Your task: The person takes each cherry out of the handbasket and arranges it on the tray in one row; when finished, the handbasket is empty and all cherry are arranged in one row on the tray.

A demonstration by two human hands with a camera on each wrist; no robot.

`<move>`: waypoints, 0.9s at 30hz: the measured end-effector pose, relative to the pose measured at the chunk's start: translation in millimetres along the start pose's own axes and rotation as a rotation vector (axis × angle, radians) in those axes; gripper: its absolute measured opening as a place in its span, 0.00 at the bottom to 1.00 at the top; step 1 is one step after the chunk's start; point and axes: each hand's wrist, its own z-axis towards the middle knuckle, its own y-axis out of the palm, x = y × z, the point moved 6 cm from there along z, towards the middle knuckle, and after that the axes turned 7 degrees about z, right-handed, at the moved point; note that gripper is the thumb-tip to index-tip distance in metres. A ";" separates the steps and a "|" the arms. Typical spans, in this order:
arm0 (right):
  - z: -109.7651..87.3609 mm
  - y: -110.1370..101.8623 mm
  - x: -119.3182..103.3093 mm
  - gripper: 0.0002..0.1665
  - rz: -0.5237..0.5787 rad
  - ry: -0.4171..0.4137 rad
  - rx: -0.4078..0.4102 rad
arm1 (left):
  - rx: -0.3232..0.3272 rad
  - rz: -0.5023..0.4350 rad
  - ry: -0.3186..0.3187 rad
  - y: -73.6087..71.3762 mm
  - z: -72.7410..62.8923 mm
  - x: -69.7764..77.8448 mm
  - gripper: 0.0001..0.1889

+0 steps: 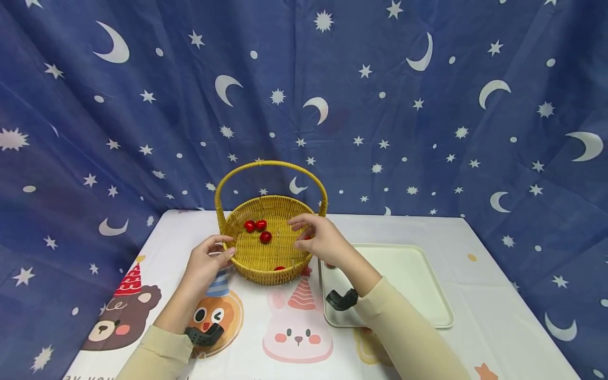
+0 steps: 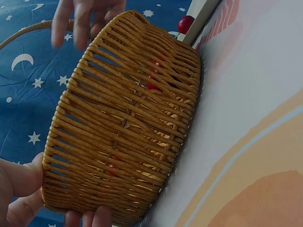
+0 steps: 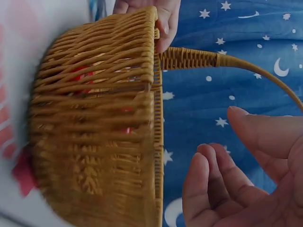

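Note:
A round yellow-brown wicker basket [image 1: 273,277] with a tall arched handle stands on the table. Several red cherries [image 1: 265,237] lie inside; the weave partly hides them in both wrist views. My left hand [image 1: 207,261] grips the basket's left rim, its thumb [image 2: 26,176] and fingers on either side of the wall. Over the basket's right side hovers my right hand [image 1: 324,240], fingers bent and apart; the right wrist view shows nothing between them. One cherry [image 2: 185,23] with a stem sits at the tray's left edge, half hidden by the right hand in the head view.
A cream rectangular tray [image 1: 404,279] lies right of the basket, with the right forearm across its near left part. The white tablecloth [image 1: 480,295] has cartoon prints. A blue star-and-moon curtain [image 1: 380,132] hangs close behind the basket.

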 end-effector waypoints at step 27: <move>99.5 47.9 13.3 0.27 -0.087 0.134 -0.341 | 0.003 -0.017 0.011 -0.4 2.1 -0.2 0.23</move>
